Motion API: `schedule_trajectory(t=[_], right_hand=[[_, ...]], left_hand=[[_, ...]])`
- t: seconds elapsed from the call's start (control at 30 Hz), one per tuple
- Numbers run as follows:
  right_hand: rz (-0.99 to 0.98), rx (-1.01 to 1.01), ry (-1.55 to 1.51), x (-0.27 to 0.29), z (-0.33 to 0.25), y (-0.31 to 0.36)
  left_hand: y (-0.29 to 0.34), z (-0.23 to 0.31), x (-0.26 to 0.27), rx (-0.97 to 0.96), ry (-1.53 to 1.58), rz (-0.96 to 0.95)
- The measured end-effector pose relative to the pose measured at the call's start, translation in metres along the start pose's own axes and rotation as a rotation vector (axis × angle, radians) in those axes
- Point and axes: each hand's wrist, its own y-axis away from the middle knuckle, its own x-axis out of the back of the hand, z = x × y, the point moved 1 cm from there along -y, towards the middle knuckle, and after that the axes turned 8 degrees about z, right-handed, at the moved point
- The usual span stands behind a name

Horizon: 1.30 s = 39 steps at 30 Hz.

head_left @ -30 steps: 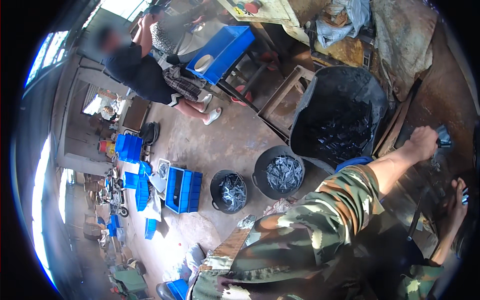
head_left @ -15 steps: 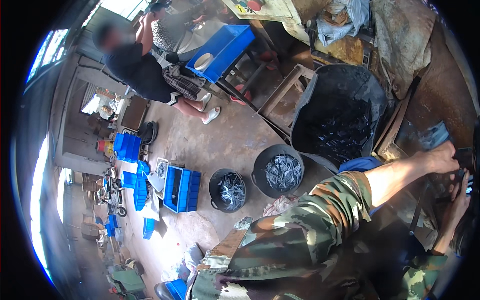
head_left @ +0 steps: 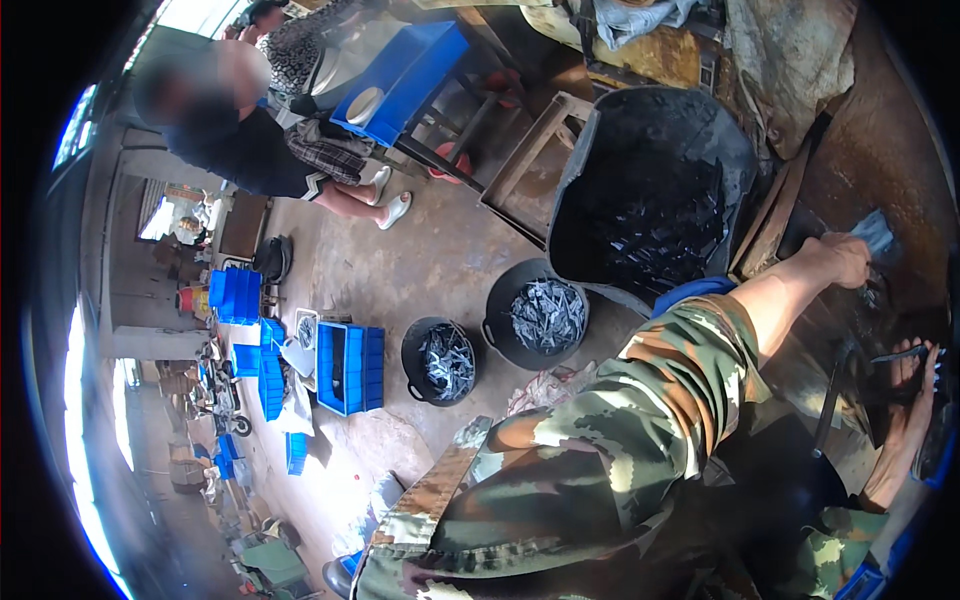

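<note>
Right of the large black tub (head_left: 640, 130), beyond the wooden plank (head_left: 783, 205) along its side, a pale blue piece (head_left: 875, 230) lies against the left hand (head_left: 845, 262), on the side facing away from the tub. Its long axis is hard to read. The left hand is clearly nearer to it than the right hand (head_left: 914, 395), which is lower and farther right of the tub, beside a narrow dark bar (head_left: 895, 356). The left grip looks curled, but I cannot tell whether it pinches the pale blue piece; the right grip's fingers are bent near the bar, hold unclear.

Counted: 2 hands, 1 pale blue piece, 1 large tub of dark strips (head_left: 670, 225) too many to count, 1 blue cloth (head_left: 693, 293) at the tub's lower edge, and 2 smaller black tubs (head_left: 500, 290) of grey strips (head_left: 548, 315), below and left of it.
</note>
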Motion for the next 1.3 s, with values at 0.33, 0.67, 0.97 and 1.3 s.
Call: schedule_trajectory(t=[0.33, 0.67, 0.97, 1.3], right_hand=[[0.001, -0.049, -0.077, 0.012, 0.009, -0.008], [0.022, 0.003, -0.104, 0.022, 0.012, -0.002], [-0.145, 0.008, 0.011, 0.004, 0.004, 0.039], [-0.386, 0.521, 0.949, -0.042, 0.023, 0.127]], left_hand=[[0.005, 0.006, 0.011, -0.039, 0.083, -0.138], [0.003, -0.006, 0.01, -0.061, 0.053, -0.123], [0.024, 0.025, 0.015, -0.151, -0.193, -0.006], [0.012, 0.003, 0.036, 0.013, -0.3, 0.052]])
